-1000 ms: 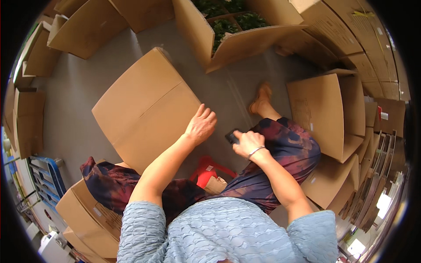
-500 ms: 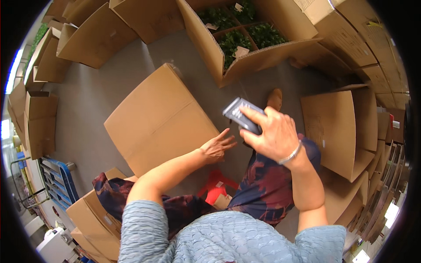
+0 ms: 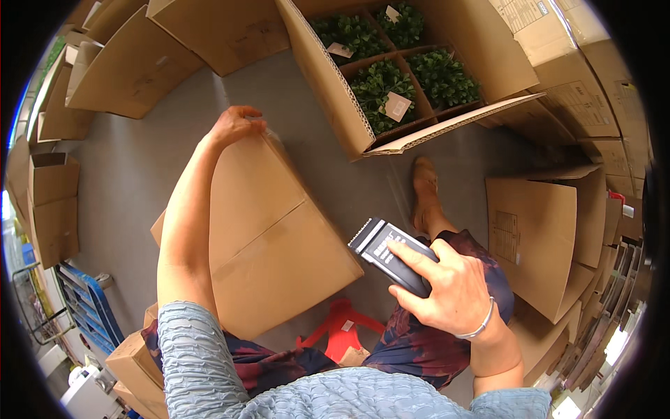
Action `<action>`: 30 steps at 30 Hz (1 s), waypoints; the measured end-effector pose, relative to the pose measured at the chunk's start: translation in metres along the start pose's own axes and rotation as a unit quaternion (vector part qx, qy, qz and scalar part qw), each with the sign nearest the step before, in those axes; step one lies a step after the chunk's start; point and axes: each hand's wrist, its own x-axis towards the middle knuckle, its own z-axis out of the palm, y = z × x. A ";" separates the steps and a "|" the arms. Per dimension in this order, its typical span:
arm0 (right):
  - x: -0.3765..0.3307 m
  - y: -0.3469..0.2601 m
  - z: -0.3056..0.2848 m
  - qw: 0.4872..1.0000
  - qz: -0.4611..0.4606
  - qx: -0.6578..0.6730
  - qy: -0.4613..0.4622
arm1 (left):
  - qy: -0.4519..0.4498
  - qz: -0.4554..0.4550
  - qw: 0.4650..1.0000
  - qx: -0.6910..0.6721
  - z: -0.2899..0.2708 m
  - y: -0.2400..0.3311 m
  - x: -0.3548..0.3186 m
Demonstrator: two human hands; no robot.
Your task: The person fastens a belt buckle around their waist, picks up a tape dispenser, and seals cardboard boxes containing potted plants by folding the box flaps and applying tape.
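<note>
I see my left hand [image 3: 237, 126], fingers bent, grip unclear, at the far corner of the box [image 3: 272, 223], which lies on the floor [image 3: 349, 199] left of my right hand [image 3: 450, 283], clasping a black tool [image 3: 382, 250].

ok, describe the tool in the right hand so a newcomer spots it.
Start at the large brown cardboard box in front of the person. By its right corner is the right hand, slim silvery bracelet at the wrist. It holds a black and grey block-shaped tool, set apart from that box by its dark body and toothed end.
</note>
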 end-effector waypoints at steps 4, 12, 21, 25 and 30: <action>0.006 -0.002 0.001 1.000 -0.001 0.004 -0.008 | -0.023 -0.078 0.988 -0.131 0.009 0.008 0.009; 0.011 -0.011 0.011 0.999 -0.011 -0.010 -0.032 | 0.123 -0.161 0.959 -0.197 0.036 -0.023 0.020; 0.007 -0.009 0.013 0.999 -0.008 -0.020 -0.039 | 0.118 -0.219 0.958 -0.141 0.030 -0.009 0.012; 0.004 -0.006 0.010 0.999 -0.005 -0.018 -0.045 | 0.176 -0.232 0.956 -0.029 0.034 -0.034 0.007; 0.005 -0.011 0.007 0.998 -0.008 -0.018 -0.053 | 0.348 0.107 0.917 -0.164 0.038 -0.029 -0.003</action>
